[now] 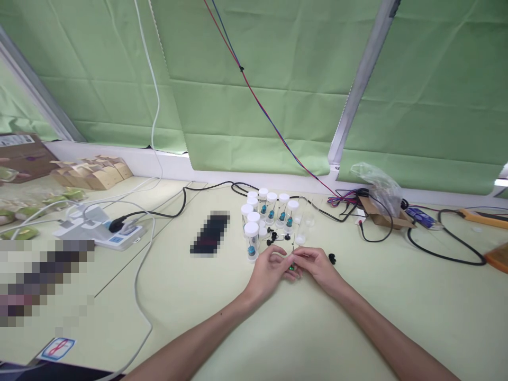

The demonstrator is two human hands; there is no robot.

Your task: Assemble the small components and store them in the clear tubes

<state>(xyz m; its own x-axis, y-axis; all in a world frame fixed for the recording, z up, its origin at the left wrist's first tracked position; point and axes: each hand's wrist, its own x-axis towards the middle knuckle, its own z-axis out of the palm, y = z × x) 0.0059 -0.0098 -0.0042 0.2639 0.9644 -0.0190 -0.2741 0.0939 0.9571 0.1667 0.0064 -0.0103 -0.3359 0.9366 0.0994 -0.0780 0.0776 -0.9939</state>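
Observation:
My left hand [273, 269] and my right hand [316, 264] meet over the table, fingertips touching. Between them shows a small shiny green part [291, 268], mostly hidden by the fingers. A thin metal rod [293, 246] sticks up from the pinched fingertips; whether it joins the green part I cannot tell. Just beyond stand several clear tubes with white caps [251, 230], some with blue-teal pieces [289, 221] inside. Small black round-headed pieces [274, 236] lie in front of the tubes. A loose white cap [300, 240] lies close to my right hand.
Another black piece [332, 259] lies right of my hands. A blurred dark rectangle [210, 234] and a white power strip [115, 233] with cables are to the left. At right are an open cardboard box [384, 211] with a plastic bag and a black cable [448, 259]. Another person's hand [11, 172] shows far left.

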